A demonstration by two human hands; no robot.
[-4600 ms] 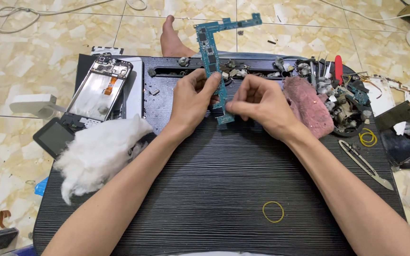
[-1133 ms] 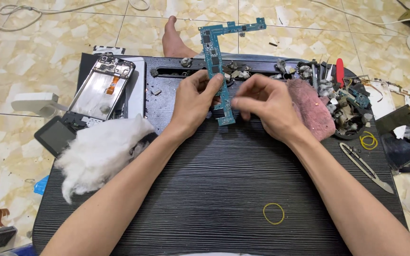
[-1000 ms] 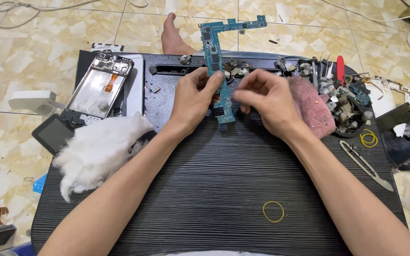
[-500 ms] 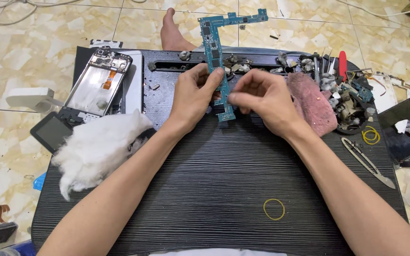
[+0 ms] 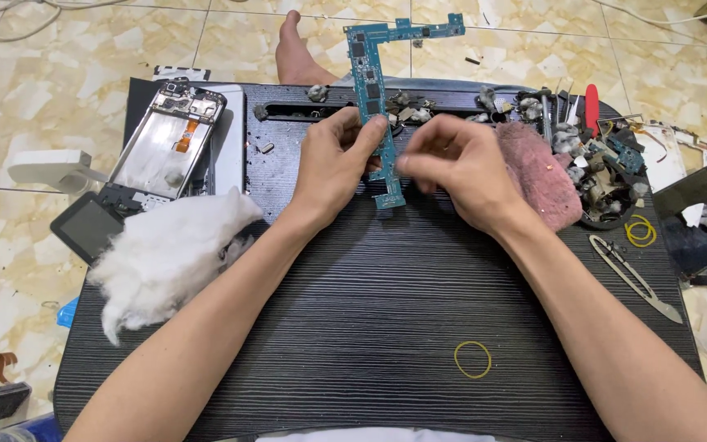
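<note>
I look down on a dark ribbed tabletop [image 5: 353,311] set on a floor of cream marbled tiles [image 5: 42,74]. At the far left a small dark screen [image 5: 85,227] lies half off the edge, beside a wad of white cotton [image 5: 169,254]. Behind these, an opened phone frame [image 5: 169,143] lies flat with its insides showing. My left hand [image 5: 339,168] pinches the teal circuit board [image 5: 372,82], which stands upright above the middle of the tabletop, its top bar reaching over the floor. My right hand [image 5: 460,168] is curled at the board's lower part, fingertips bunched; I cannot tell if they grip anything. A bare foot [image 5: 296,53] shows behind the board. A pink cloth [image 5: 542,176] lies just right of that hand, then a heap of small parts [image 5: 599,172], too jumbled to sort. A yellow rubber band [image 5: 473,359] lies near me; metal snips [image 5: 636,278] rest at the right edge.
</note>
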